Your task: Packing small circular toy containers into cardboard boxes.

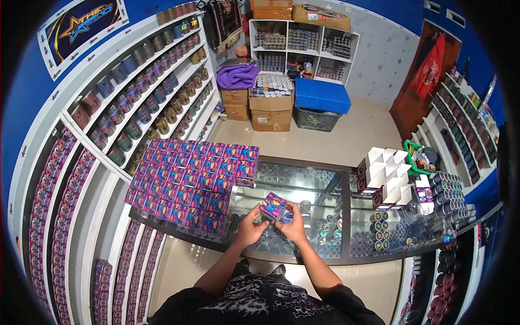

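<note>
Boxes of pink-and-blue card (189, 179) cover the left end of the black-edged glass counter (344, 216), and round tubs (382, 233) sit inside it. Over its middle, the left hand (251, 226) and right hand (292, 223) hold one small pink-and-blue square box (273, 205), fingers half curled round its sides; its inside is hidden.

Here's the small box (273, 205), pink, purple and blue with touches of orange across its printed top. It's a squat, squared little block, patterned face up, turned at an angle, up over the glass-topped counter (345, 227), pinned between the left hand (251, 228) and the right hand (293, 225)!
</note>
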`<state>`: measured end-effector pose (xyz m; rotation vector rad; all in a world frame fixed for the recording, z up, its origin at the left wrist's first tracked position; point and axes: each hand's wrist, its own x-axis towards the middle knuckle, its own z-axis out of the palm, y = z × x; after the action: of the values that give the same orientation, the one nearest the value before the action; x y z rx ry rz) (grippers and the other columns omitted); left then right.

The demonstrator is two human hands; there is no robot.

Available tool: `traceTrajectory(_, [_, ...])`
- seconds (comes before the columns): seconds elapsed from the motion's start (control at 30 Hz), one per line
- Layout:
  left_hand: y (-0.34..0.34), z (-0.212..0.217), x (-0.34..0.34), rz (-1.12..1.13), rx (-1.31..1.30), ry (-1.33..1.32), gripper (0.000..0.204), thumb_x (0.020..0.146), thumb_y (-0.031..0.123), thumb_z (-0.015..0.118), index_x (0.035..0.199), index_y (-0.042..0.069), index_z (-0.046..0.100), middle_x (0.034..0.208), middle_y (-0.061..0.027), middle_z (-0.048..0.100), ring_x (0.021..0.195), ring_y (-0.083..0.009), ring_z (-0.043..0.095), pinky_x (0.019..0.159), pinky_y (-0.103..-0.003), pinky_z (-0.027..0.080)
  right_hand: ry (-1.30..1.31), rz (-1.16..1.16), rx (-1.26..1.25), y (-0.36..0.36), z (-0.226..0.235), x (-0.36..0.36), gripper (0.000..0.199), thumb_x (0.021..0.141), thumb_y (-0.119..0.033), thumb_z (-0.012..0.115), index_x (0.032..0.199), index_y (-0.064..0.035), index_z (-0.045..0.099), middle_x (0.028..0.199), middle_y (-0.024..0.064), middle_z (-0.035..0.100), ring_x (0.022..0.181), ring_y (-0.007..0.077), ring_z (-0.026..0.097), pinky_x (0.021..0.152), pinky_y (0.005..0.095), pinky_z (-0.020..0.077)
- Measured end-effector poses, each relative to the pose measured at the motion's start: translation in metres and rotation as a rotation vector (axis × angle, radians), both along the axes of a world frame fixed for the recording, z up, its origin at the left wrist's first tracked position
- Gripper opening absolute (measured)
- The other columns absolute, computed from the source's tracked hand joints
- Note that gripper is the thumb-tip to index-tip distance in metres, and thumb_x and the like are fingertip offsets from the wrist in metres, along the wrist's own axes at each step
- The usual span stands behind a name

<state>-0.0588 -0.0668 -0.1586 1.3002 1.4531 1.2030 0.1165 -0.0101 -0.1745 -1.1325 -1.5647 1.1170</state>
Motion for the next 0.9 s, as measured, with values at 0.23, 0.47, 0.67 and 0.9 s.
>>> traceTrajectory(0.23, [-0.002,0.012,-0.002,-0.003,-0.048,-0.084,0.084,0.081,0.011,0.072,0.149,0.002,0.024,0.142,-0.0219,0.045,0.126,-0.0307,0.05,0.096,-0.038,0.046,-0.153,-0.105,0.032,-0.015,0.012,-0.041,0.085,0.06,-0.011,0.08,0.135,-0.0034,0.039,0.111,0.0194,0.054,0.097,0.0326,0.056,0.088,0.0404,0.0471])
traceTrajectory(0.47, [0.001,0.036,-0.028,-0.097,-0.01,0.081,0.092,0.079,0.024,0.075,0.15,0.002,0.019,0.142,-0.0227,0.043,0.133,-0.0289,0.041,0.11,-0.036,0.031,0.096,0.08,-0.177,0.006,0.002,-0.044,0.095,0.059,0.001,0.075,0.144,-0.0091,0.035,0.109,0.0101,0.052,0.086,0.0191,0.057,0.078,0.032,0.0514])
traceTrajectory(0.67, [-0.005,0.077,-0.061,-0.315,0.004,0.624,0.071,0.083,0.035,0.068,0.139,0.0,0.043,0.142,-0.0245,0.042,0.133,-0.0389,0.039,0.11,-0.042,0.033,0.022,0.039,-0.171,0.01,-0.001,-0.063,0.084,0.065,0.001,0.08,0.14,-0.0092,0.045,0.104,0.006,0.053,0.075,0.0109,0.055,0.069,0.0253,0.051])
traceTrajectory(0.9, [0.0,0.095,-0.079,-0.443,0.035,0.807,0.06,0.082,0.033,0.068,0.131,0.002,0.051,0.139,-0.0217,0.047,0.134,-0.0377,0.038,0.111,-0.049,0.029,-0.003,-0.014,-0.09,0.014,-0.011,-0.1,0.065,0.072,-0.001,0.075,0.133,-0.006,0.052,0.101,0.0081,0.064,0.073,0.0109,0.061,0.068,0.0262,0.0525])
